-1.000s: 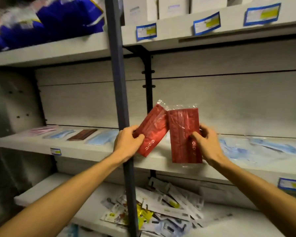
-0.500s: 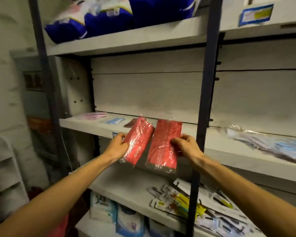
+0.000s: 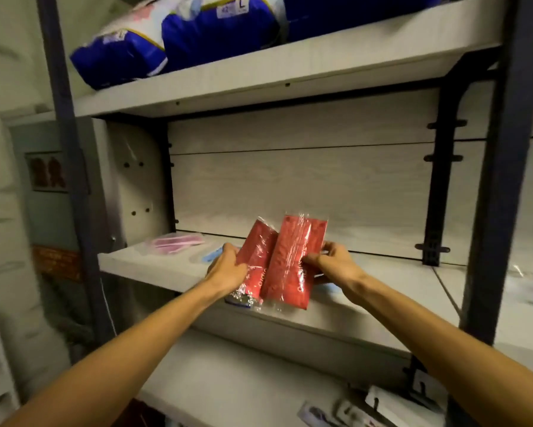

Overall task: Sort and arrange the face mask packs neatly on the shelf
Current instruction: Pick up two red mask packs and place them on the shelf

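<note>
A grey shelving unit with dark metal uprights (image 3: 502,186) is seen from in front. On the top shelf (image 3: 289,72), bulky blue and white packages (image 3: 172,38) are stacked side by side. The middle shelf (image 3: 366,288) is backed by pale wood-grain panels. The lower shelf (image 3: 228,380) carries small carded items (image 3: 382,408) at its right end, too blurred to be identified.

Two red face mask packs in clear wrap are held above the front edge of the middle shelf, tilted and overlapping along their inner edges. The left pack (image 3: 257,260) is gripped by the left hand (image 3: 228,269), whose fingers are curled round its left edge. The right pack (image 3: 292,263) is pinched by the right hand (image 3: 336,263), with the thumb on its front and the fingers behind its right edge. White lettering is printed near the lower ends of both packs.

On the middle shelf, a pink mask pack (image 3: 176,241) is laid flat at the far left. A blue mask pack (image 3: 212,255) is partly hidden behind the left hand, and another strip of blue (image 3: 329,289) is visible below the right wrist.
</note>
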Demonstrator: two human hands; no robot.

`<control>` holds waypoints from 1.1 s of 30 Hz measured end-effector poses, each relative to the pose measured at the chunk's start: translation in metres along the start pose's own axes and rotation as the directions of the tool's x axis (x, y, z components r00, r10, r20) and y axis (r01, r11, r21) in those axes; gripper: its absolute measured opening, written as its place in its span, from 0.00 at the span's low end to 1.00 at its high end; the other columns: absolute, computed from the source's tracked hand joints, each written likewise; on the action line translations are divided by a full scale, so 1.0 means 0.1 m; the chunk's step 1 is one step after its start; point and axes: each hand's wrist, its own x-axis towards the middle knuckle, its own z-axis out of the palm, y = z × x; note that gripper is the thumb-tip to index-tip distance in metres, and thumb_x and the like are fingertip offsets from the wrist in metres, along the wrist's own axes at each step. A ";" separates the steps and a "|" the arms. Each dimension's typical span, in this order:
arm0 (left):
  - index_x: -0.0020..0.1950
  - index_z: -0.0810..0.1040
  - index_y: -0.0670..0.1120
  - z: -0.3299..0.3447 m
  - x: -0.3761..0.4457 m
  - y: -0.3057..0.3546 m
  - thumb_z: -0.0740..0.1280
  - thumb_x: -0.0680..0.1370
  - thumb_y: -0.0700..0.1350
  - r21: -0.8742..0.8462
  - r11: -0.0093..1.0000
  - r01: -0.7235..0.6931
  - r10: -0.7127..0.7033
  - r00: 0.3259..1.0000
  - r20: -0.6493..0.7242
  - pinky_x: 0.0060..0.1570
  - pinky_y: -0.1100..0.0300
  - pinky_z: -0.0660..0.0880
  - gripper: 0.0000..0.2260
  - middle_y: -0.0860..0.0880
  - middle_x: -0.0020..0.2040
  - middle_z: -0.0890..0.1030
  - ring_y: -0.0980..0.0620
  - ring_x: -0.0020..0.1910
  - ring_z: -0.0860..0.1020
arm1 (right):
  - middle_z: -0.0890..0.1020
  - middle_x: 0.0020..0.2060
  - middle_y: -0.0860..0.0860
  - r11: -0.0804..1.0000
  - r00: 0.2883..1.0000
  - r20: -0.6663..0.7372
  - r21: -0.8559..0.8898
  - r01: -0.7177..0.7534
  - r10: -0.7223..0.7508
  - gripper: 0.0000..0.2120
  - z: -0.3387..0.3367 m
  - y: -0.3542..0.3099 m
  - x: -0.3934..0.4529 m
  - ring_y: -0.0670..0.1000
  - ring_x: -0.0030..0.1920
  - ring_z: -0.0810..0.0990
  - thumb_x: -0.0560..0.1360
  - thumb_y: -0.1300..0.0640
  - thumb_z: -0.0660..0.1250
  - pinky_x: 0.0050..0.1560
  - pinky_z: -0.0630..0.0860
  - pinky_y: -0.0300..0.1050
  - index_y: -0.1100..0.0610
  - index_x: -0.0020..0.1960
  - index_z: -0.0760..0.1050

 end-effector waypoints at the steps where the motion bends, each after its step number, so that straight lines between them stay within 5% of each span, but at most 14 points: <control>1: 0.60 0.65 0.45 -0.01 0.14 -0.02 0.64 0.81 0.43 0.026 1.000 -0.011 0.010 1.000 0.010 0.50 0.44 0.81 0.11 0.41 0.53 0.81 0.43 0.49 0.83 | 0.83 0.43 0.57 0.999 1.000 -0.003 -0.035 0.005 -0.005 0.06 0.04 0.01 0.16 0.52 0.36 0.82 0.77 0.67 0.67 0.38 0.81 0.48 0.61 0.54 0.75; 5: 0.60 0.66 0.44 0.07 0.63 -0.13 0.62 0.82 0.41 0.016 0.999 -0.042 0.042 0.999 0.019 0.50 0.42 0.81 0.09 0.40 0.53 0.81 0.43 0.49 0.83 | 0.83 0.42 0.55 0.963 0.999 -0.031 -0.267 0.033 -0.043 0.08 0.17 0.14 0.80 0.54 0.40 0.82 0.74 0.66 0.71 0.35 0.79 0.47 0.54 0.46 0.76; 8: 0.61 0.70 0.45 0.17 0.94 -0.26 0.65 0.81 0.39 0.011 0.999 -0.037 0.037 0.999 -0.020 0.51 0.46 0.80 0.10 0.41 0.53 0.82 0.43 0.51 0.82 | 0.86 0.43 0.55 0.879 0.998 -0.057 -0.476 0.005 -0.036 0.06 0.27 0.29 1.19 0.54 0.42 0.84 0.72 0.62 0.74 0.45 0.81 0.50 0.59 0.48 0.81; 11: 0.69 0.71 0.44 0.21 1.16 -0.40 0.67 0.81 0.42 0.093 0.995 -0.036 0.031 0.998 0.054 0.61 0.51 0.76 0.17 0.43 0.64 0.80 0.45 0.62 0.79 | 0.84 0.43 0.49 0.733 0.994 -0.100 -0.678 -0.044 -0.033 0.11 0.38 0.39 1.42 0.53 0.46 0.83 0.70 0.50 0.75 0.43 0.76 0.45 0.54 0.49 0.80; 17: 0.76 0.68 0.50 0.11 1.28 -0.52 0.65 0.81 0.55 0.345 0.916 -0.205 0.155 0.974 0.167 0.67 0.53 0.72 0.24 0.46 0.73 0.73 0.46 0.70 0.73 | 0.81 0.58 0.55 0.536 0.988 -0.150 -0.837 -0.112 -0.029 0.23 0.51 0.48 1.56 0.58 0.58 0.79 0.74 0.39 0.69 0.54 0.74 0.47 0.54 0.61 0.76; 24: 0.73 0.70 0.50 -0.05 1.00 -0.25 0.58 0.83 0.60 0.513 0.635 -0.578 0.447 0.816 0.366 0.68 0.51 0.67 0.22 0.48 0.72 0.73 0.47 0.70 0.70 | 0.72 0.70 0.57 0.433 0.982 -0.135 -0.899 -0.067 -0.128 0.29 0.40 0.34 0.94 0.59 0.71 0.66 0.80 0.40 0.61 0.69 0.67 0.53 0.56 0.74 0.67; 29: 0.73 0.70 0.51 0.25 0.60 -0.06 0.57 0.82 0.61 0.434 0.511 -0.742 0.635 0.666 0.391 0.72 0.49 0.63 0.24 0.47 0.80 0.62 0.45 0.76 0.64 | 0.75 0.69 0.52 0.299 0.931 -0.169 -0.952 -0.069 -0.323 0.24 0.10 0.26 0.04 0.54 0.69 0.71 0.81 0.46 0.62 0.66 0.70 0.50 0.52 0.74 0.67; 33: 0.73 0.71 0.51 0.64 0.18 0.25 0.57 0.83 0.61 0.306 0.440 -0.844 0.733 0.535 0.421 0.69 0.51 0.64 0.23 0.48 0.79 0.63 0.46 0.75 0.64 | 0.81 0.62 0.49 0.257 0.877 -0.236 -0.957 -0.135 -0.418 0.19 -0.26 0.15 -0.78 0.53 0.62 0.77 0.80 0.53 0.64 0.58 0.74 0.47 0.52 0.70 0.72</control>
